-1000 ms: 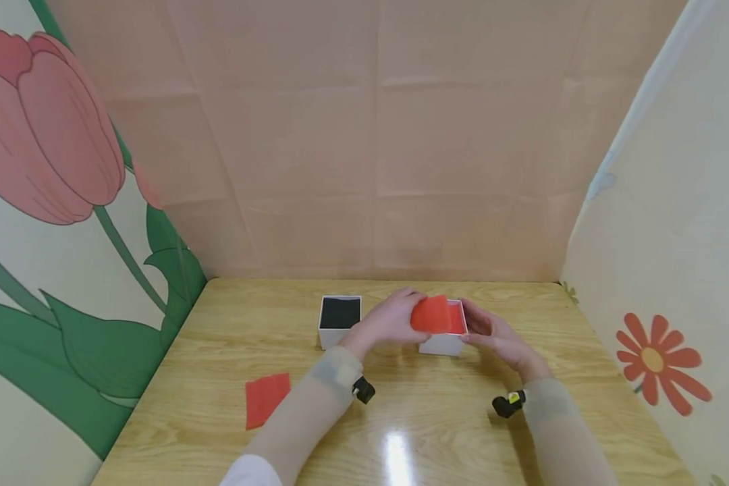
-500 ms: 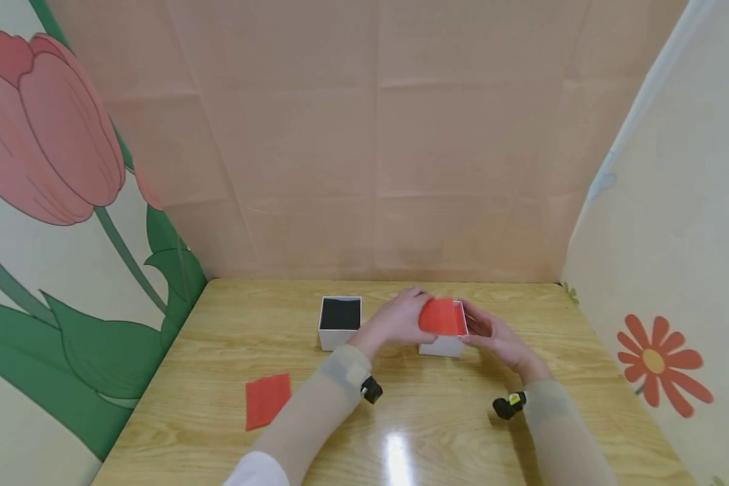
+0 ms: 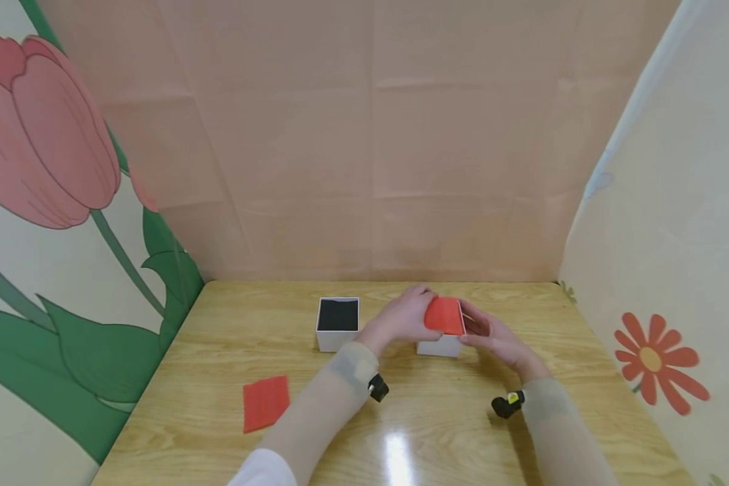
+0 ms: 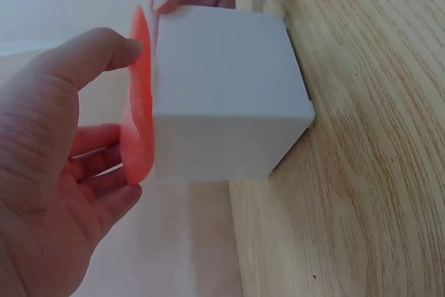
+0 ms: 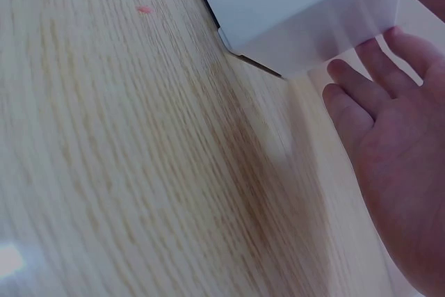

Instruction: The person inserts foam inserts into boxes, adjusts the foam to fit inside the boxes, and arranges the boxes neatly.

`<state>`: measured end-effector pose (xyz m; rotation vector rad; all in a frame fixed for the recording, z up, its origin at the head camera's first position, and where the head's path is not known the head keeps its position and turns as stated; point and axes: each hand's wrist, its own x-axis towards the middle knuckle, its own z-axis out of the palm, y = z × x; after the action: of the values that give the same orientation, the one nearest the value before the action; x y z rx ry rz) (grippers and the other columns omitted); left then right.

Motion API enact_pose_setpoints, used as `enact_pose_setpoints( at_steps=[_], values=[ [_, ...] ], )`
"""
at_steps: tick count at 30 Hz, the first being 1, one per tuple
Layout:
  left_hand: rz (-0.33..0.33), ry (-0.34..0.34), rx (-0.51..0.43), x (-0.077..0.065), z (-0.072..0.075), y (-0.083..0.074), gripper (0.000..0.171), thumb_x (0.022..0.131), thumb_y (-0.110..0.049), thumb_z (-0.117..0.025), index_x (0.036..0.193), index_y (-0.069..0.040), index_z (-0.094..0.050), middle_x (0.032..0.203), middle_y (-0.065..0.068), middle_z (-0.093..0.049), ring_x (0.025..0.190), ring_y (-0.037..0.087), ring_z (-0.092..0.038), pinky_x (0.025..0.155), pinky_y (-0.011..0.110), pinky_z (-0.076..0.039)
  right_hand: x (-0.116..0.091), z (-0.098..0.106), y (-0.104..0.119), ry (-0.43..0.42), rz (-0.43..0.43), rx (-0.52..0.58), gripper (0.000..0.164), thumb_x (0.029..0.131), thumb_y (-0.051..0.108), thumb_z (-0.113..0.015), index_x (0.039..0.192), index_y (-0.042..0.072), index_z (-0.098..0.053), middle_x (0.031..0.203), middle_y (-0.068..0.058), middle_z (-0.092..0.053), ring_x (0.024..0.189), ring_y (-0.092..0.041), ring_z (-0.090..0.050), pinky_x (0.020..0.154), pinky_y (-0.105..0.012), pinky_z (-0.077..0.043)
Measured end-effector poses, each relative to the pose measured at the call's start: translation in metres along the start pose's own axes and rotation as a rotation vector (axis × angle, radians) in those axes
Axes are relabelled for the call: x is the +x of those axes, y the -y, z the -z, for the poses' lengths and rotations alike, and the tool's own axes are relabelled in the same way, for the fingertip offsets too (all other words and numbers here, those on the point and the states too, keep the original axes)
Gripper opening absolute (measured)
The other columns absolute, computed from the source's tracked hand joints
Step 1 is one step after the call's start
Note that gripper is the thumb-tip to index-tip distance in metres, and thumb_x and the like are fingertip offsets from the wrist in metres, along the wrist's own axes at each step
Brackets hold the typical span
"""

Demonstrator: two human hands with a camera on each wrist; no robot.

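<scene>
My left hand point(image 3: 403, 317) pinches a folded red cloth point(image 3: 444, 316) at its left side, thumb on the near edge and fingers at the far edge. The cloth lies flat across the top of a small white box point(image 3: 439, 347), hiding most of its opening. In the left wrist view the red cloth point(image 4: 139, 102) looks thick and soft, right at the box's rim. My right hand point(image 3: 498, 337) holds the box's right side, with the thumb at the near corner and the fingers behind. The right wrist view shows the white box point(image 5: 299, 12) standing on the table between thumb and fingers.
A second white box point(image 3: 337, 341) with a black filling point(image 3: 338, 315) stands left of my left hand. Another red cloth square point(image 3: 266, 403) lies at the front left, beside my left forearm. The wooden table point(image 3: 455, 425) ends at a pinkish back curtain point(image 3: 370, 169).
My left hand has slid right with the red cloth until it spans the box top, covering the red inside that showed earlier. The right hand has stayed at the box.
</scene>
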<state>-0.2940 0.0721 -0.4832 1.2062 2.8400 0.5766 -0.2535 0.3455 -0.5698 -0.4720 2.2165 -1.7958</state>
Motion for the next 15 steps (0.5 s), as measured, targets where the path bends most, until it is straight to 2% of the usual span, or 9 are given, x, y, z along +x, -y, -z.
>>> enact_pose_setpoints(
  at_steps=[15],
  values=[
    [0.03, 0.032, -0.067, 0.0043, -0.0064, -0.0022, 0.075, 0.089, -0.047, -0.082, 0.15, -0.012, -0.058, 0.14, -0.003, -0.054, 0.112, 0.01, -0.053, 0.085, 0.023, -0.05, 0.0006, 0.0002, -0.0008, 0.024, 0.038, -0.014, 0.088, 0.104, 0.012, -0.069, 0.173, 0.014, -0.016, 0.178, -0.013, -0.016, 0.159, -0.047, -0.018, 0.111, -0.016, -0.038]
  ],
)
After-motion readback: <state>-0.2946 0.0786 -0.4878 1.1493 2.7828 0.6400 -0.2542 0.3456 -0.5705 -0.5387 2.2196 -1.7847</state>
